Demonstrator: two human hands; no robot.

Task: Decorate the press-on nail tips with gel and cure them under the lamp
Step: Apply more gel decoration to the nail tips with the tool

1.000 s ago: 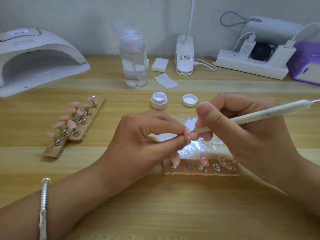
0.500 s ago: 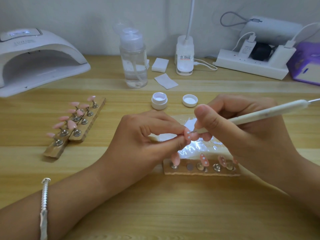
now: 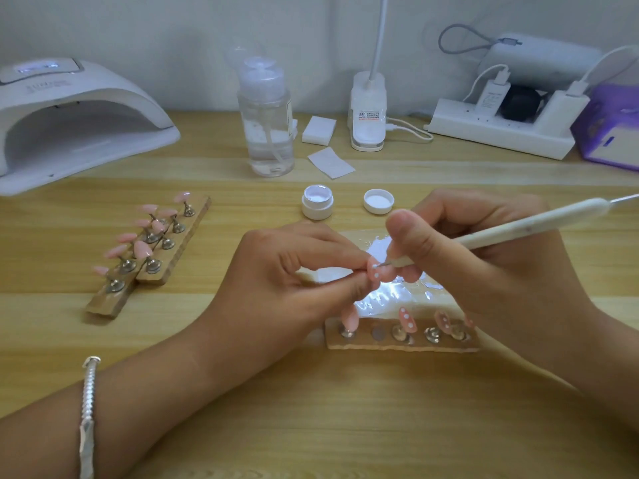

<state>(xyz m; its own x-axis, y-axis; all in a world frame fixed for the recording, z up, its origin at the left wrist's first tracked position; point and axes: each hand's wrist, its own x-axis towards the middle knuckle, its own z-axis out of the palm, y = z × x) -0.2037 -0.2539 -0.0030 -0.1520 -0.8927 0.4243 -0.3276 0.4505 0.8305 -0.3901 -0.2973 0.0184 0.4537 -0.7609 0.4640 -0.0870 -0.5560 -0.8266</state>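
In the head view your left hand [image 3: 294, 271] pinches a pink tip [image 3: 376, 274] between thumb and fingertips, so the tip sits at that hand's 3 o'clock, just above the shiny sheet [image 3: 390, 295]. Your right hand [image 3: 484, 271] is curled round the pen [image 3: 501, 236] in a writing grip. The pen's long axis runs from 2 o'clock, out past the frame edge, down to 8 o'clock, and its fine point touches or all but touches the tip's upper end; which of the two cannot be told. White dots show on the tip, lined along its length, roughly 12 to 6. The next dot, I judge, wants a short shift of the point along that line, your right hand moving since it is right at the tip, your left holding steady. The open pot [image 3: 317, 202] stands at 11 o'clock from the tip, its lid [image 3: 379, 201] just beside it at 3. The strip [image 3: 401, 342] at 6 o'clock carries dotted tips, one plain tip and a bare slot. Plain tips stand on the racks [image 3: 152, 250] at 9 o'clock, and the lamp [image 3: 79, 122] lies well apart at 10.
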